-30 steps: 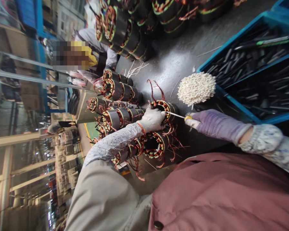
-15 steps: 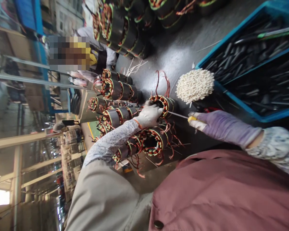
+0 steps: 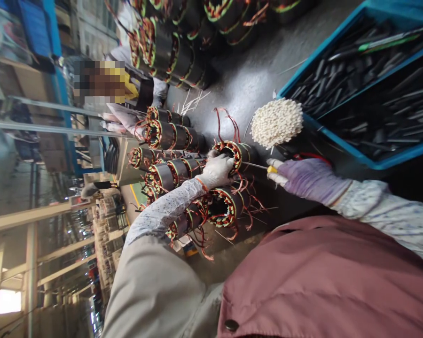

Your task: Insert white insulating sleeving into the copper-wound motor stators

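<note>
White-gloved left hand (image 3: pixel 216 172) clasps a wire-wound stator (image 3: pixel 245 154); purple-gloved right hand (image 3: pixel 303 177) grips a yellow-handled pick (image 3: pixel 257 165), tip at the windings (image 3: pixel 223 147), near a blue crate (image 3: pixel 320 52).

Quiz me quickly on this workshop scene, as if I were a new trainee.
1. Which holds the thin metal tool with a yellow handle: the white-gloved left hand or the purple-gloved right hand?
2. True or false: the white-gloved hand touches the round steel stator with coloured copper windings.
3. Fill in the blank: the crate of dark rods has a ___ rim.

Key: 1. right hand; 2. true; 3. blue.
</note>
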`<act>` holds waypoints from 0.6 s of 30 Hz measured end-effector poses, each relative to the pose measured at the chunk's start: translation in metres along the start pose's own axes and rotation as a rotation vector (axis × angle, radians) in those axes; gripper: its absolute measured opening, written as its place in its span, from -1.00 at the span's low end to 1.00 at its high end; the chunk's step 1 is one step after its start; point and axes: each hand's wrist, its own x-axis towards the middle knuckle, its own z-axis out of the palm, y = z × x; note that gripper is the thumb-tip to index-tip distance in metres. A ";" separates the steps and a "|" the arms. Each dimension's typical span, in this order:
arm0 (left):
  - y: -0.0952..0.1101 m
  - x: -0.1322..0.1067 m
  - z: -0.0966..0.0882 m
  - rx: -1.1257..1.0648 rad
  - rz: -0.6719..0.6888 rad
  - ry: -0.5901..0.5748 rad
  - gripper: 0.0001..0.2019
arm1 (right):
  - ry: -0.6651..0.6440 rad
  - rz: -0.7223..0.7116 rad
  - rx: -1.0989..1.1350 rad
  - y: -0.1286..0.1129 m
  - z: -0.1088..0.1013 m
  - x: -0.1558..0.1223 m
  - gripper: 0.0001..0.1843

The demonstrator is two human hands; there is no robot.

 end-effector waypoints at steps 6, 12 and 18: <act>0.001 0.001 -0.001 0.025 -0.015 -0.008 -0.56 | -0.306 0.154 0.457 -0.007 -0.002 0.000 -0.43; 0.001 0.002 -0.001 0.037 0.001 -0.030 -0.60 | -0.148 0.086 0.269 -0.051 -0.019 0.039 -0.49; -0.005 -0.001 0.001 0.003 0.031 0.016 -0.62 | -0.157 0.070 0.342 -0.042 -0.009 0.021 -0.56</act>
